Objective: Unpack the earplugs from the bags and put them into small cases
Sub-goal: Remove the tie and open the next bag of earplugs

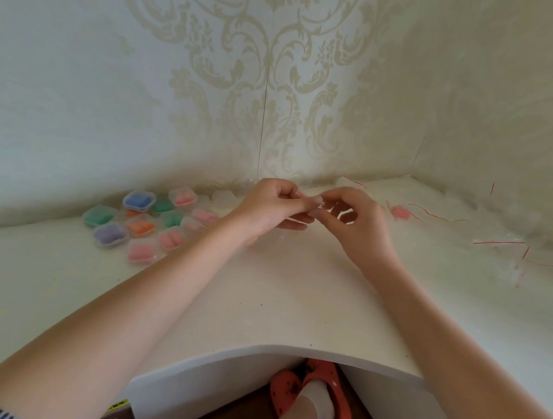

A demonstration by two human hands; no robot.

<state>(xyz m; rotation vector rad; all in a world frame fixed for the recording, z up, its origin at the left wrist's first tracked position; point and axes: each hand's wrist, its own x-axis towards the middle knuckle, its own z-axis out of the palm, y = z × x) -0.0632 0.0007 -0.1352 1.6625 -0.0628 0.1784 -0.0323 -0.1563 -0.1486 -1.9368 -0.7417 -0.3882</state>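
Observation:
My left hand (273, 205) and my right hand (356, 222) meet above the middle of the white corner desk (278, 306). Both pinch a small clear plastic bag (309, 209) between their fingertips; what is inside it is hidden by the fingers. To the left lies a cluster of several small clear cases (144, 220) filled with blue, green, orange, purple and pink earplugs. A loose pink earplug (399, 212) lies on the desk to the right of my right hand.
Empty clear bags with red strips (505, 244) are scattered over the right side of the desk. A few empty clear cases (223, 197) stand by the wall. Patterned walls close the desk's far sides. Below the front edge is a foot in a red slipper (326, 397).

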